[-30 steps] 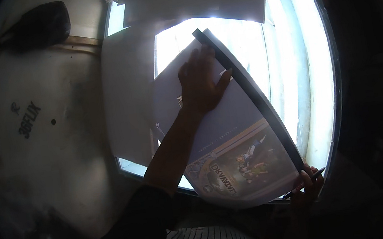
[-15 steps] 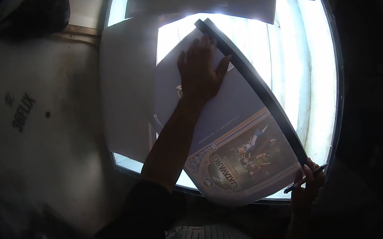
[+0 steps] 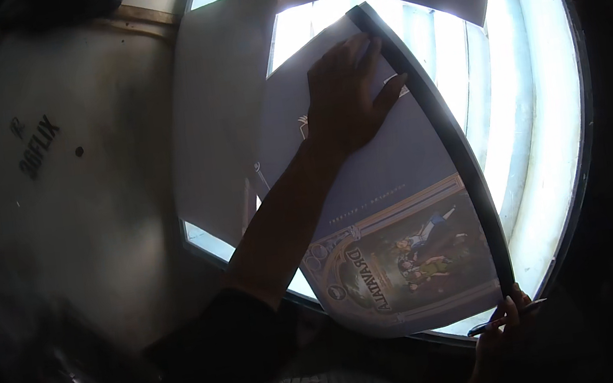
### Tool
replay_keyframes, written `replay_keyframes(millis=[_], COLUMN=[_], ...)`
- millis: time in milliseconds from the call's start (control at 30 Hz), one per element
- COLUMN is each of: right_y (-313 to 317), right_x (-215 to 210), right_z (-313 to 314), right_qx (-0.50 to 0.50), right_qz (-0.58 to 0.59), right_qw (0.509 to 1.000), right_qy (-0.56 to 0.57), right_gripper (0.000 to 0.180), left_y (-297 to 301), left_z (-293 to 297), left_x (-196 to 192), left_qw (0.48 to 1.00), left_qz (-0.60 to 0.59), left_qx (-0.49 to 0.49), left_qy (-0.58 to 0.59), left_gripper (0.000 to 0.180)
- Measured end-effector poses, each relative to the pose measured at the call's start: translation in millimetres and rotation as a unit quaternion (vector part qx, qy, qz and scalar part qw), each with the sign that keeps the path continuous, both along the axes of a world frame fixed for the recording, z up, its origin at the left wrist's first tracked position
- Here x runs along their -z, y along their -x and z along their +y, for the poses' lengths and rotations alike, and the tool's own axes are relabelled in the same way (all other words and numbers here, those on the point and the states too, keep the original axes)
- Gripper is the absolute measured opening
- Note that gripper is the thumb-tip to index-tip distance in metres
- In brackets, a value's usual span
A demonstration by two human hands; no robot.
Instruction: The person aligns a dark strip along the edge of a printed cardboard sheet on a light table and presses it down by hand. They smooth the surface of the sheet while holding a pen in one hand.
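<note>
Pale, stiff-looking printed poster board (image 3: pixel 393 203) with a dark strip (image 3: pixel 441 127) along its right edge stands against the bright window (image 3: pixel 522 124), left hand (image 3: pixel 345 101) pressed flat with fingers spread near its top, right hand (image 3: pixel 505 320) pinching its lower corner beside a pen (image 3: pixel 505 316); probably light and bendable, best held by its edges.

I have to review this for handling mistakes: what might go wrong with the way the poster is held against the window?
The left hand presses the poster flat near its top only, so the lower part could sag or crease. The right hand pinches the dark strip at its bottom end while also holding a pen; that grip may slip.
</note>
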State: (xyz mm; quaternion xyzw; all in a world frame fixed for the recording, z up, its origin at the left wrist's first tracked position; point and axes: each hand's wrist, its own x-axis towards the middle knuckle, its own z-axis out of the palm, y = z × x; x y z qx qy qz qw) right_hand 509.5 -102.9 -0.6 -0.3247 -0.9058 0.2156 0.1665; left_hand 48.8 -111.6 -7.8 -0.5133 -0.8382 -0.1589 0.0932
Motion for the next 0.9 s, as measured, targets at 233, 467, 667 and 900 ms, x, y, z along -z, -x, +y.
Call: replay_keyframes(millis=[233, 467, 667, 900], right_y=[7.5, 5.0, -4.6, -5.6], right_x=[-4.5, -6.8, 8.3, 6.8], right_z=[-2.9, -2.4, -3.6, -3.5], right_qx=[0.035, 0.034, 0.035, 0.026], right_qz=[0.025, 0.003, 0.054, 0.036], right_qw=[0.999, 0.999, 0.996, 0.997], right_qy=[0.033, 0.030, 0.062, 0.057], right_gripper=[0.023, 0.027, 0.025, 0.027], left_y=[2.5, 2.7, 1.1, -1.1], left_z=[1.0, 1.5, 2.7, 4.6], left_x=[5.1, 4.7, 3.5, 3.6], left_qw=[1.000, 0.999, 0.999, 0.998], left_qz=[0.013, -0.031, -0.015, -0.018], left_qx=[-0.003, -0.011, -0.020, -0.027], left_qy=[-0.001, 0.016, 0.036, 0.057], left_gripper=[0.071, 0.082, 0.081, 0.083])
